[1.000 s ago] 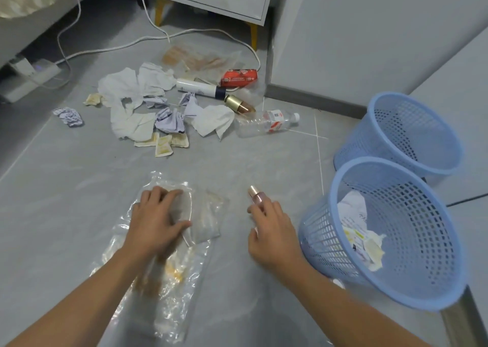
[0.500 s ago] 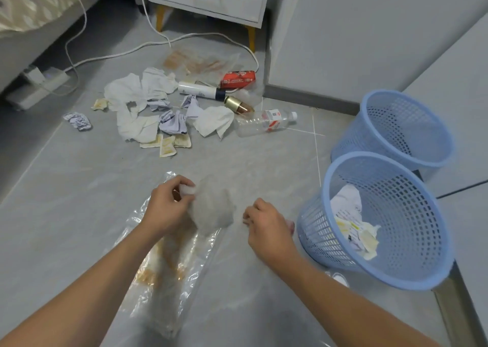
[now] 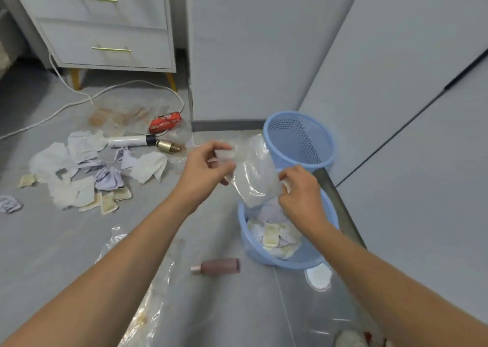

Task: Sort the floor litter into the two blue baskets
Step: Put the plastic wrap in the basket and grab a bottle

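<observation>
The left hand (image 3: 204,171) pinches the upper corner of a clear plastic bag (image 3: 254,173); the right hand (image 3: 301,192) grips its lower edge, fingers curled round the film. The bag hangs between the two hands, its long axis slanting from upper left down to lower right — the right hand is the lower and nearer to the target. Directly below the right hand stands the near blue basket (image 3: 311,261), which holds crumpled paper and stained wrappers. Beyond the hands stands the far blue basket (image 3: 327,159), which appears empty. Judged next move: release over the near basket. Left of the left hand lies the remaining litter pile (image 3: 87,169), well apart; a small brown bottle (image 3: 216,266) lies just beside the near basket.
</observation>
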Demonstrator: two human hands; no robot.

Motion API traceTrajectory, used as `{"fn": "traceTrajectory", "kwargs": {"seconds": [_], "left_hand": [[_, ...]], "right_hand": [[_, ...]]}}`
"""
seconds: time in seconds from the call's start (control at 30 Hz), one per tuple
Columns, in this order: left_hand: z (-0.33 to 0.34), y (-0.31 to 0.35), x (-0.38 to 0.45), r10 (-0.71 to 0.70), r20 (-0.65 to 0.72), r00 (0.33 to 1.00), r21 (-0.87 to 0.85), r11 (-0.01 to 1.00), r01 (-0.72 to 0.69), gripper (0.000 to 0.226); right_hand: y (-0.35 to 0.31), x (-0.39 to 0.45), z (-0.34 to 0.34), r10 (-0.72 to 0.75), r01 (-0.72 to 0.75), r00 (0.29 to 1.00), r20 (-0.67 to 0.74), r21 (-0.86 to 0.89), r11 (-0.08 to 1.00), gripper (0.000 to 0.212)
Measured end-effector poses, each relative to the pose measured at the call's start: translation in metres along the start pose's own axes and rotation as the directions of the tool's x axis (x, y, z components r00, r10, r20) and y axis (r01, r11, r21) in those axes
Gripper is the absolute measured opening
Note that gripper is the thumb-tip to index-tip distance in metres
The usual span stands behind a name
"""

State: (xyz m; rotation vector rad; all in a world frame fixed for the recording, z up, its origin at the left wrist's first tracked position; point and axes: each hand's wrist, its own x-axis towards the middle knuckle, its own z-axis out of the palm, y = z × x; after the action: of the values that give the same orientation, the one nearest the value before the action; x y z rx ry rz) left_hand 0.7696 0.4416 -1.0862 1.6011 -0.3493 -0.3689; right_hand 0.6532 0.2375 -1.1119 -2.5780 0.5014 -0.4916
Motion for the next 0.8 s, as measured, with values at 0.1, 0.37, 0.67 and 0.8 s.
{"fn": "traceTrajectory", "kwargs": {"seconds": [0.1,0.37,0.67,0.8], "left_hand": [[0.057,-0.018,0.003,0.001,0.078,0.997,0.119,0.993,-0.01,0.026],[0.078,-0.052,-0.013,0.186,0.151,0.971,0.78,0.581,-0.233,0.061],[-0.017,-0.1,-0.067,0.177,-0.016,0.984,0.648,0.752,-0.124,0.022],[-0.051,-0.127,-0.088,0.131,-0.034,0.991,0.666,0.742,-0.075,0.022]], "right_hand": [[0.037,-0.008,-0.017,0.06,-0.057,0.997,0.055,-0.061,0.996,0.023],[0.068,-0.034,-0.026,0.1,-0.041,0.971,0.219,-0.256,0.966,0.064],[-0.025,-0.06,0.019,-0.187,0.198,0.971,0.148,-0.063,0.978,0.026],[-0.07,-0.096,0.062,-0.315,0.322,0.918,0.242,0.011,0.947,0.025]]}}
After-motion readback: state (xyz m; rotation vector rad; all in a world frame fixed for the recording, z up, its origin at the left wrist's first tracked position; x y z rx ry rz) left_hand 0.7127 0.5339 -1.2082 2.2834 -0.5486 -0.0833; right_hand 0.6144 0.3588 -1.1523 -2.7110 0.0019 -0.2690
